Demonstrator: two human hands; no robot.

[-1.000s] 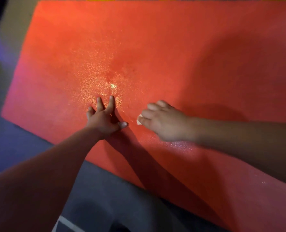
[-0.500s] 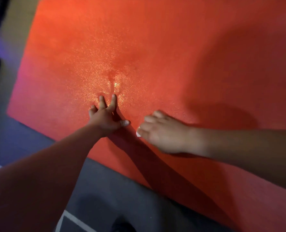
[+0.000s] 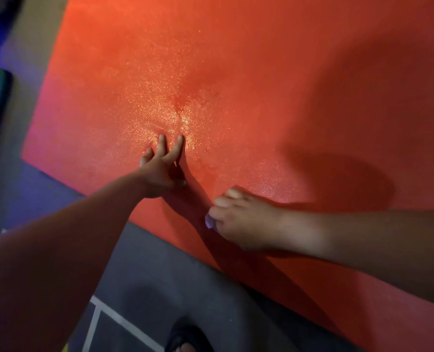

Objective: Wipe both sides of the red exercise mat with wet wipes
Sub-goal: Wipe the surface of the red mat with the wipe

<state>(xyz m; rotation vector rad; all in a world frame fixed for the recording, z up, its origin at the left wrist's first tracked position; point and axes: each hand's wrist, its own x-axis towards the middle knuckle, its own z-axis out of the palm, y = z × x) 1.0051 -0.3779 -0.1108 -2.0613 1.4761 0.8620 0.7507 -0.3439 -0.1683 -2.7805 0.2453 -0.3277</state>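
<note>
Head view: the right hand [image 3: 244, 219], with a wipe [image 3: 210, 221] bunched under its curled fingers, has slid over the last second from beside the left thumb down toward the near edge of the mat [image 3: 261, 72]; only a small pale corner of the wipe shows past the fingertips. The left hand [image 3: 160, 171] has stayed planted, fingers spread and straight, tips pressing the mat, thumb tucked toward the shadow. Reading: one wiping stroke is finishing at the near border, so this patch of the upper face is being covered; the far part and the whole underside are likely still to do. The mat lies flat on the grey floor [image 3: 160, 275], filling most of the frame, its near edge running diagonally from upper left to lower right. Its surface is red-orange, finely grained and matte, with a speckled sheen ahead of the left fingers that may be moisture or only glare; a shallow dimple sits there too. The wipe looks thin, soft and crumpled. The floor carries a white painted line [image 3: 124, 321]; a sandalled foot [image 3: 185, 339] shows at the bottom edge.
</note>
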